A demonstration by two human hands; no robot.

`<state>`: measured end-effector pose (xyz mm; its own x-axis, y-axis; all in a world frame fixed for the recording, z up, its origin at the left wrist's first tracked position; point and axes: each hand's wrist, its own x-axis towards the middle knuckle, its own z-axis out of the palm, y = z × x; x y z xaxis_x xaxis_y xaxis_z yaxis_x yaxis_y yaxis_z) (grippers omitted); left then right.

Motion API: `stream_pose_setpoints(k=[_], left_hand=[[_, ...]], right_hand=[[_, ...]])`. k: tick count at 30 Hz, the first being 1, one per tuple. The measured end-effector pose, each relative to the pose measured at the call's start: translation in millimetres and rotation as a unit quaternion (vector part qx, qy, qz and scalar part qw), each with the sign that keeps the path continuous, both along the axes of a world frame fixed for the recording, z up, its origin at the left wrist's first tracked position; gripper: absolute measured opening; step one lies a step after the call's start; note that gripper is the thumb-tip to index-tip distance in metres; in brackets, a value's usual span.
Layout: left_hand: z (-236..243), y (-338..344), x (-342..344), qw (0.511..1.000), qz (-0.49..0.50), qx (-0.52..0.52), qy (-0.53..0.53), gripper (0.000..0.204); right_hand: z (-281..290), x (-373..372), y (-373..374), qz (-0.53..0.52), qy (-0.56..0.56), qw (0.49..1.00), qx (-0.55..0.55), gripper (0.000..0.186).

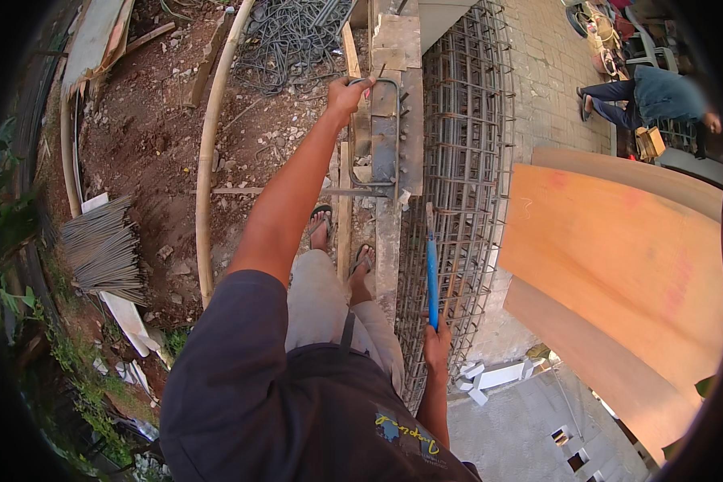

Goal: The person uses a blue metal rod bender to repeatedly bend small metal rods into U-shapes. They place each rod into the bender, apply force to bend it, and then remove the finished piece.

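My left hand (345, 97) grips the upper end of a rectangular bent steel bar (396, 136), which lies around a dark metal plate with pins (384, 150) on a narrow wooden board. My right hand (436, 345), lower in the view, is closed on the blue handle of a long bar tool (432, 274), whose metal end points up toward the plate over a long bundle of tied rebar cages (470, 112). My sandalled feet stand below the plate, beside a timber strip (344, 230).
A bamboo pole (210, 145), cut rods (100, 245) and a steel heap (285, 48) lie on rubble-strewn soil at left. At right are large plywood sheets (610, 249), white offcuts (496, 377) and a person in dark blue (660, 99) near a plastic chair (651, 52).
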<state>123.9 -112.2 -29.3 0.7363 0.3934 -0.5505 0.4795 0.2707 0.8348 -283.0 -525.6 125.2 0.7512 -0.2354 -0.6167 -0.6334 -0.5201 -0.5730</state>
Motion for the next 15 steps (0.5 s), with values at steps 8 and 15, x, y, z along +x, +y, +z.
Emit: stream_pose_setpoints(k=[8,15], left_hand=[[-10.2,3.3,0.4,0.998,0.044,-0.035,0.005,0.054],[-6.1,4.0,-6.4,0.998,0.023,-0.051,0.016,0.05]], right_hand=[[-51.8,65.4,-48.9,0.125,-0.065,0.99,-0.009,0.041],[-79.3,133.7,-81.5,0.174,-0.004,0.984,-0.045,0.047]])
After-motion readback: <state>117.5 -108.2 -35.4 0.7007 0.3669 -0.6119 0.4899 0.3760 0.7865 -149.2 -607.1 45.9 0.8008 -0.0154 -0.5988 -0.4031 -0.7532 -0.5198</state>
